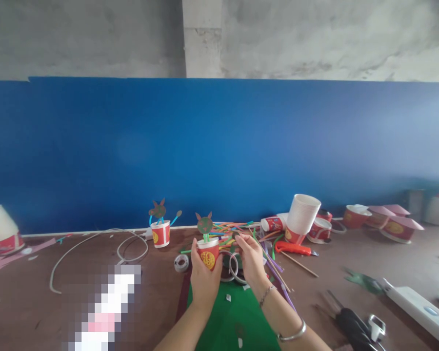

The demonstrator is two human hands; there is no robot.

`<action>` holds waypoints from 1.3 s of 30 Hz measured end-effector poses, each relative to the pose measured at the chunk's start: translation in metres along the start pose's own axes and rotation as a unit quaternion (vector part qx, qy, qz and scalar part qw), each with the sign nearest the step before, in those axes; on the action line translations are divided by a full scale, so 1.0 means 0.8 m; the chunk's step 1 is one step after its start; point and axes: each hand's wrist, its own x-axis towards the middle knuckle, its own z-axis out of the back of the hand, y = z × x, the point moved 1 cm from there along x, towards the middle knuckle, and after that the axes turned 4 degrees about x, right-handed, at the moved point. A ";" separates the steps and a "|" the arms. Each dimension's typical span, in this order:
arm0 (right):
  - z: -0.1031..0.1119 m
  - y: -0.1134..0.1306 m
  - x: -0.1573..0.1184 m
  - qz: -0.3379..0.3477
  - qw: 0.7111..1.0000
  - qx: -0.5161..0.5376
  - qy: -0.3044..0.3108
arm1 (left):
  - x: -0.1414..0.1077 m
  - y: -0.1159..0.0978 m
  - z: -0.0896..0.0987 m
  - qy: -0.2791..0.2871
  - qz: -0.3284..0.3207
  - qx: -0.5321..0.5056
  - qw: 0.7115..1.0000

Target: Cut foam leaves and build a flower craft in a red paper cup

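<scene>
A red and white paper cup (pixel 208 254) stands upright in my left hand (pixel 205 282), whose fingers and thumb wrap round its sides. From its mouth rises a dark green round face (pixel 205 224) with reddish pointed ears, on a light green stem. My right hand (pixel 250 256), just right of the cup, pinches a small dark round piece (pixel 235 235) between thumb and fingertips. A finished-looking cup figure (pixel 161 234) with blue arms stands further left by the blue wall. Coloured sticks (pixel 227 227) lie behind my hands.
Tape rolls (pixel 181 263) and a green sheet (pixel 227 317) lie on the brown table. To the right are stacked white cups (pixel 303 214), an orange cutter (pixel 294 248), black-handled scissors (pixel 354 326) and pink-topped cups (pixel 400 229). A white cable (pixel 53 273) curls at left.
</scene>
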 end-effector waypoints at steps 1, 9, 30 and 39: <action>0.001 0.001 0.001 0.002 1.000 -0.004 -0.001 | 0.000 0.000 0.000 -0.003 0.003 0.003 1.000; 0.004 0.009 0.006 -0.001 0.999 -0.043 -0.013 | 0.001 -0.001 0.001 0.001 0.000 0.014 1.000; 0.008 0.011 0.013 0.022 0.997 -0.070 -0.030 | -0.001 0.000 -0.001 0.026 -0.013 0.019 0.999; 0.003 0.017 0.008 0.026 0.997 -0.051 -0.044 | -0.003 -0.002 0.001 0.028 -0.016 0.022 0.999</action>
